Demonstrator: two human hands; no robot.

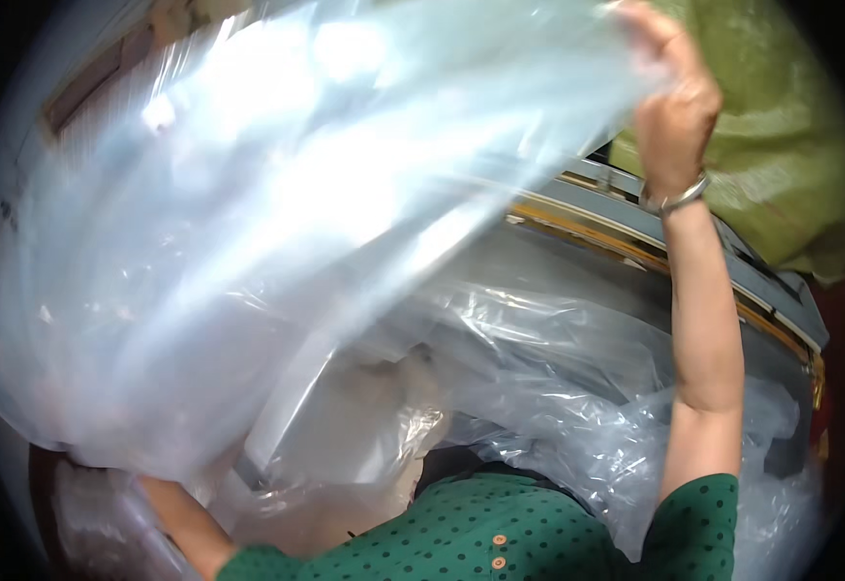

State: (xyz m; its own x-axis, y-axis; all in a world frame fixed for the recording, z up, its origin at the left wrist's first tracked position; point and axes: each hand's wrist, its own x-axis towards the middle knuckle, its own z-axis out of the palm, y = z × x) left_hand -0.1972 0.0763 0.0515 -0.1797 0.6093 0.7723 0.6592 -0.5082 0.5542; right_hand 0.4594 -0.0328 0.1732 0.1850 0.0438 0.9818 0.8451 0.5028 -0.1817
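A large, clear plastic sheet (248,232), possibly an opened bag, billows across the left and upper part of the view, with bright glare and some blur on it. High at the upper right, my right hand (676,102) pinches its edge, the arm stretched out and a metal bangle at the wrist. My left forearm (175,518) reaches in at the lower left. Beyond the wrist the plastic covers that hand, so its fingers cannot be made out. More crumpled clear plastic (558,387) lies in front of me, against my green dotted shirt.
Behind the loose plastic runs a long grey machine bed or rail (635,218) with a yellowish strip along it. An olive-green woven sack (771,126) bulges at the upper right. A brown framed piece (93,82) shows at the upper left.
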